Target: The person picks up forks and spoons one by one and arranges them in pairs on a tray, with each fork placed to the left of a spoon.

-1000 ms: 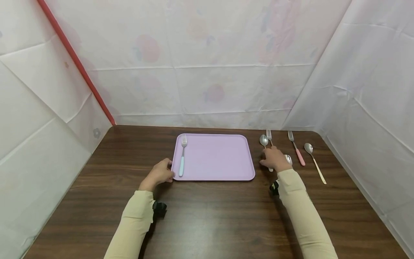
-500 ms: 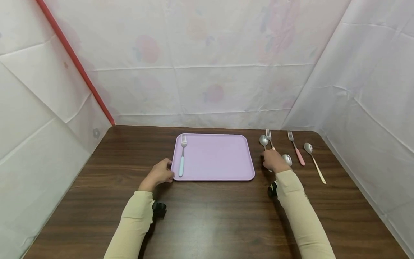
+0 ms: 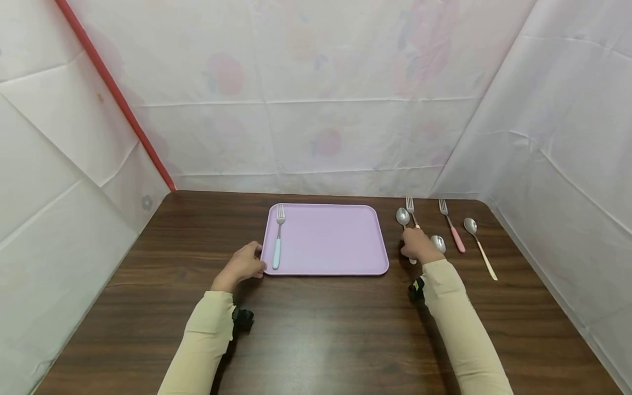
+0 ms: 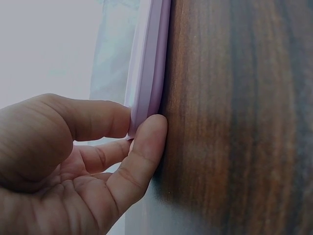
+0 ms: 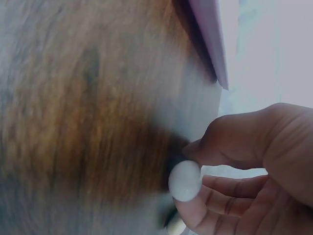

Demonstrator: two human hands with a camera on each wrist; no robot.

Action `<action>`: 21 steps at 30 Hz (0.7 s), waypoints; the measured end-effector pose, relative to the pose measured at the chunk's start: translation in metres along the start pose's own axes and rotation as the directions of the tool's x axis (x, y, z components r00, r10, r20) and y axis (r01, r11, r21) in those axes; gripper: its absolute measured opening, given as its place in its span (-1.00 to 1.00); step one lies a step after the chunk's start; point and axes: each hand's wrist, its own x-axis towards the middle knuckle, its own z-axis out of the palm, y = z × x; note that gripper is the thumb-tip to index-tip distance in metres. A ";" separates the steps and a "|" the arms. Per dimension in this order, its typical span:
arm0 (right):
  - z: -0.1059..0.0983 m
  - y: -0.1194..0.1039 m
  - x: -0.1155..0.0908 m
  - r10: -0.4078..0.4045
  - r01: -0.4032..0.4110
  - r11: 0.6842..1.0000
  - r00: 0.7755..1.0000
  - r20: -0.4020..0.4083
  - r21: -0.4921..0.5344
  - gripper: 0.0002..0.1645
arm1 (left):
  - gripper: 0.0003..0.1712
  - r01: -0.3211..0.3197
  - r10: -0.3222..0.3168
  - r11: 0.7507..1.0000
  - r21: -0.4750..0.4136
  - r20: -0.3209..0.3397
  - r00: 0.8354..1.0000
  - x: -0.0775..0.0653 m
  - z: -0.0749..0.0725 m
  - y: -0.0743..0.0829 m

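A purple tray lies on the table, carrying a fork with a light blue handle along its left side. My left hand pinches the tray's near left corner; the left wrist view has thumb and fingers on either side of the rim. To the right of the tray, my right hand pinches the handle of a spoon. Its rounded white handle end shows between thumb and fingers in the right wrist view; the middle of the handle is hidden by the hand.
Beside the right hand lie a fork and another spoon, both partly covered by it. Further right are a pink-handled fork and a spoon with a cream handle. White sheeting stands behind the table.
My right hand has shifted slightly and its fingers have drawn in around the spoon handle. The left hand and the tray have stayed put.
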 end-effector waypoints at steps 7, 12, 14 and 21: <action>-0.004 -0.003 -0.001 -0.023 0.022 0.999 1.000 0.010 0.027 -0.96 | -0.51 0.005 -0.004 1.000 -0.001 0.012 1.000 0.000 -0.001 0.001; -0.008 -0.005 -0.001 -0.040 0.040 0.999 0.999 -0.011 0.029 -0.93 | -0.52 0.001 -0.001 1.000 -0.013 0.011 1.000 0.000 -0.001 0.000; -0.010 -0.006 -0.001 -0.033 0.034 0.999 0.999 -0.021 0.032 -0.92 | -0.52 -0.002 0.002 1.000 -0.011 0.013 1.000 0.001 -0.001 0.000; -0.019 -0.019 -0.001 -0.067 0.069 0.997 0.996 -0.066 0.032 -0.80 | -0.53 -0.011 0.011 1.000 0.008 0.016 1.000 -0.001 -0.007 -0.004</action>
